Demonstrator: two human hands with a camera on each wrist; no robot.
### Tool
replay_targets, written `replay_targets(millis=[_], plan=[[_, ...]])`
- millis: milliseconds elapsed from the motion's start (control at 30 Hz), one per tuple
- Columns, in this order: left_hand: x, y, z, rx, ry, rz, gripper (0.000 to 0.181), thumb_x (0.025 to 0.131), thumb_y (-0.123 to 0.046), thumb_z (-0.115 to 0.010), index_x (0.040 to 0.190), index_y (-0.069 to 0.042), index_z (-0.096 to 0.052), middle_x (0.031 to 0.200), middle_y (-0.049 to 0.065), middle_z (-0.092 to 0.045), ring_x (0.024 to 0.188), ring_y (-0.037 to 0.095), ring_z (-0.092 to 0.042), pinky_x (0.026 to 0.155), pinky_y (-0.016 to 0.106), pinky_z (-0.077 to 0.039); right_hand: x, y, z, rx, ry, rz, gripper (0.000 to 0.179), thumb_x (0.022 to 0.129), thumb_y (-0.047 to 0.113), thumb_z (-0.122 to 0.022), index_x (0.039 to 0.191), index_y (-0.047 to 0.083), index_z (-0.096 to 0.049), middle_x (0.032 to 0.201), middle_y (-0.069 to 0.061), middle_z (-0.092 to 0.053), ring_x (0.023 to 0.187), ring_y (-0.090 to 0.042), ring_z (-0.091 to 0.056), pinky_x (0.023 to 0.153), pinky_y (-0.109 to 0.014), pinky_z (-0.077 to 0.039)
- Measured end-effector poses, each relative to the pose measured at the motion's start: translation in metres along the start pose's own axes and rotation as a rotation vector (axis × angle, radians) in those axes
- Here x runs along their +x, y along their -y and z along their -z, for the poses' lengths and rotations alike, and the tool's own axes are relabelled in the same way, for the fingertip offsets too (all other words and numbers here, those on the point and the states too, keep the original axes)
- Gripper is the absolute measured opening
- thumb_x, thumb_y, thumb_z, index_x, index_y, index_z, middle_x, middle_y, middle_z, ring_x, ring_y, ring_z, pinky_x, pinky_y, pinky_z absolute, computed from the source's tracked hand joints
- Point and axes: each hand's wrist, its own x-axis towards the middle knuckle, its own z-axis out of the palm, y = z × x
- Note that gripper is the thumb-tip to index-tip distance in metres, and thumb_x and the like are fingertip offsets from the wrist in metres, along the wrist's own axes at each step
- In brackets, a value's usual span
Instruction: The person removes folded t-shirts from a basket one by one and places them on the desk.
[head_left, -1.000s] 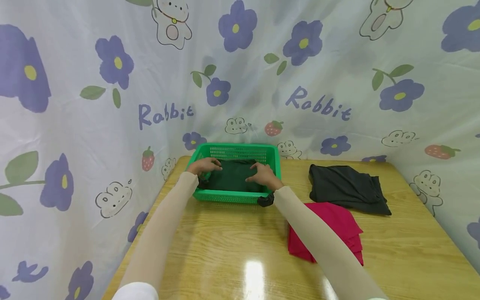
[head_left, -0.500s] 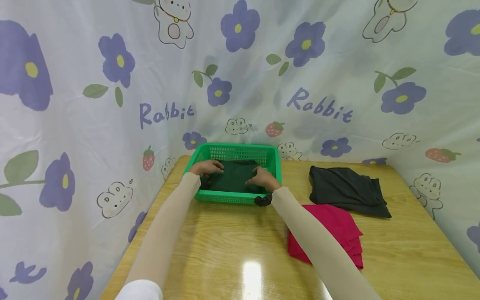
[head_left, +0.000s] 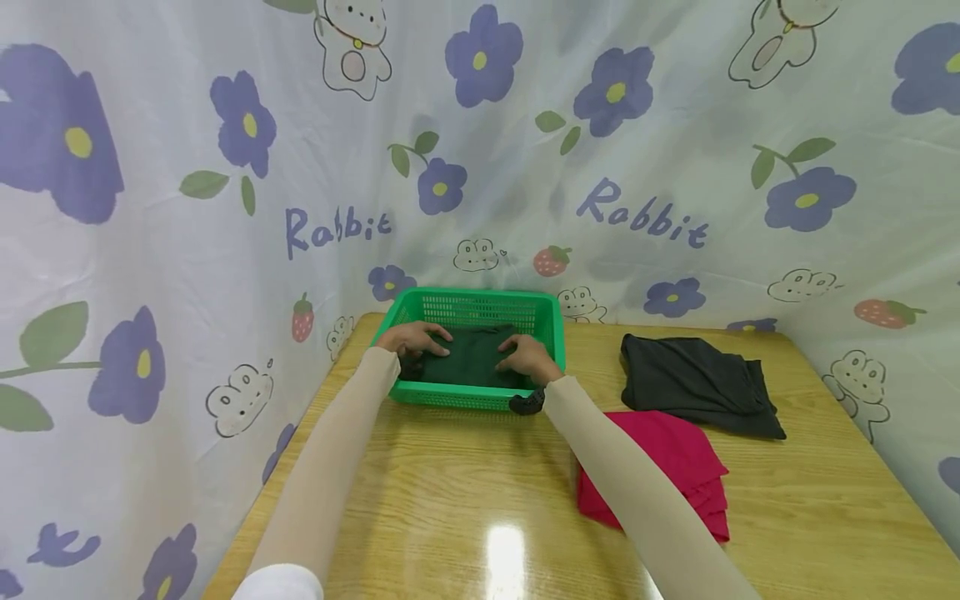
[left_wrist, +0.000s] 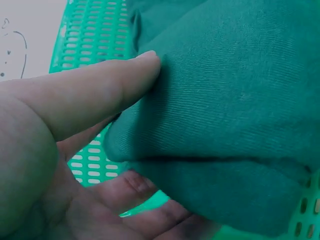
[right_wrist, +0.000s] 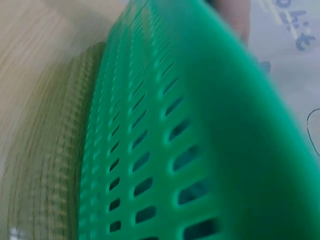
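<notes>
A folded dark green cloth garment (head_left: 472, 354) lies inside the green plastic basket (head_left: 450, 392). At the garment's left edge my left hand (head_left: 412, 337) grips it. In the left wrist view the thumb presses on top of the folded cloth (left_wrist: 235, 90), and the other fingers are curled beneath its edge. My right hand (head_left: 528, 358) holds the garment's right side with bent fingers and thumb, its fingertips partly hidden by the cloth. The right wrist view is mostly filled by the basket's slotted outer wall (right_wrist: 145, 135).
To the basket's right, a folded black garment (head_left: 697, 383) lies on the wooden table (head_left: 420, 483). A folded red garment (head_left: 675, 467) lies nearer, partly behind my right forearm. A patterned curtain (head_left: 510, 167) stands behind the table and along its sides.
My left hand has shifted slightly, and its thumb now lies over the garment's left edge. The garment's left side looks drawn inward a little. The right hand has hardly moved.
</notes>
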Motion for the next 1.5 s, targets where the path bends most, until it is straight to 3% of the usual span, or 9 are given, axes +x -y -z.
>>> replay_targets(millis=[67,167,433,567,633,1000,1233,1367,1500], plan=[[-0.002,0.000,-0.001,0.006,0.000,-0.014,0.046,0.101,-0.025,-0.070,0.143,-0.011,-0.059,0.165,0.020,-0.025,0.138,0.035,-0.042,0.105,0.048,-0.044,-0.001,0.000,-0.001,-0.017,-0.031,0.017,0.039,0.091,0.008,-0.079,0.129,0.005,-0.068,0.142,-0.019,-0.054,0.121,-0.040,-0.056,0.096,-0.050,-0.051],[-0.005,0.000,-0.002,0.008,0.002,-0.036,0.047,0.101,-0.025,-0.070,0.143,-0.009,-0.059,0.166,0.021,-0.024,0.149,0.041,-0.028,0.115,0.056,-0.033,-0.002,0.001,-0.003,-0.038,-0.073,0.037,0.040,0.090,0.008,-0.080,0.128,0.006,-0.069,0.141,-0.019,-0.056,0.120,-0.040,-0.056,0.094,-0.050,-0.051],[-0.012,0.001,-0.001,-0.058,-0.011,-0.044,0.045,0.100,-0.027,-0.072,0.142,-0.014,-0.062,0.167,0.017,-0.024,0.145,0.035,-0.032,0.101,0.044,-0.039,-0.003,0.004,-0.005,-0.086,-0.182,0.101,0.036,0.088,0.010,-0.083,0.123,0.009,-0.074,0.133,-0.015,-0.063,0.114,-0.038,-0.060,0.091,-0.050,-0.054],[-0.015,-0.001,0.001,-0.080,-0.031,-0.057,0.044,0.099,-0.025,-0.072,0.141,-0.014,-0.063,0.165,0.017,-0.027,0.127,0.029,-0.044,0.090,0.037,-0.040,-0.006,0.008,-0.002,-0.106,-0.236,0.144,0.034,0.087,0.011,-0.085,0.120,0.010,-0.075,0.130,-0.014,-0.066,0.109,-0.037,-0.062,0.088,-0.050,-0.054],[-0.016,0.000,0.002,-0.085,-0.048,-0.063,0.043,0.099,-0.026,-0.072,0.140,-0.015,-0.063,0.163,0.017,-0.031,0.095,0.021,-0.052,0.075,0.033,-0.041,-0.008,0.011,0.000,-0.105,-0.247,0.164,0.034,0.087,0.011,-0.085,0.119,0.010,-0.075,0.130,-0.014,-0.066,0.108,-0.037,-0.063,0.088,-0.050,-0.054],[-0.034,-0.007,0.009,-0.151,-0.096,-0.155,0.043,0.099,-0.024,-0.072,0.140,-0.014,-0.063,0.159,0.016,-0.038,0.048,0.012,-0.020,0.049,0.029,-0.029,-0.012,0.018,0.016,-0.060,-0.235,0.249,0.034,0.087,0.014,-0.085,0.120,0.009,-0.075,0.132,-0.012,-0.065,0.117,-0.034,-0.059,0.091,-0.048,-0.053],[-0.045,-0.015,0.006,-0.210,-0.105,-0.176,0.044,0.099,-0.026,-0.072,0.141,-0.016,-0.062,0.164,0.011,-0.030,0.092,0.021,-0.055,0.076,0.034,-0.046,-0.024,0.015,0.033,0.114,-0.135,0.273,0.037,0.092,0.012,-0.080,0.127,0.005,-0.070,0.142,-0.011,-0.056,0.118,-0.032,-0.059,0.089,-0.045,-0.055],[-0.050,-0.022,0.004,-0.288,-0.115,-0.202,0.044,0.098,-0.025,-0.074,0.140,-0.017,-0.063,0.163,0.007,-0.031,0.125,0.027,-0.053,0.092,0.036,-0.048,-0.033,0.015,0.047,0.133,-0.135,0.259,0.038,0.092,0.015,-0.081,0.128,0.009,-0.070,0.148,-0.009,-0.050,0.121,-0.031,-0.057,0.090,-0.046,-0.055],[-0.056,-0.031,0.000,-0.342,-0.127,-0.227,0.042,0.097,-0.022,-0.076,0.137,-0.017,-0.065,0.160,0.005,-0.035,0.113,0.027,-0.059,0.084,0.035,-0.050,-0.040,0.016,0.058,0.132,-0.137,0.238,0.039,0.092,0.019,-0.082,0.128,0.012,-0.071,0.154,-0.010,-0.045,0.129,-0.034,-0.053,0.095,-0.049,-0.054]])
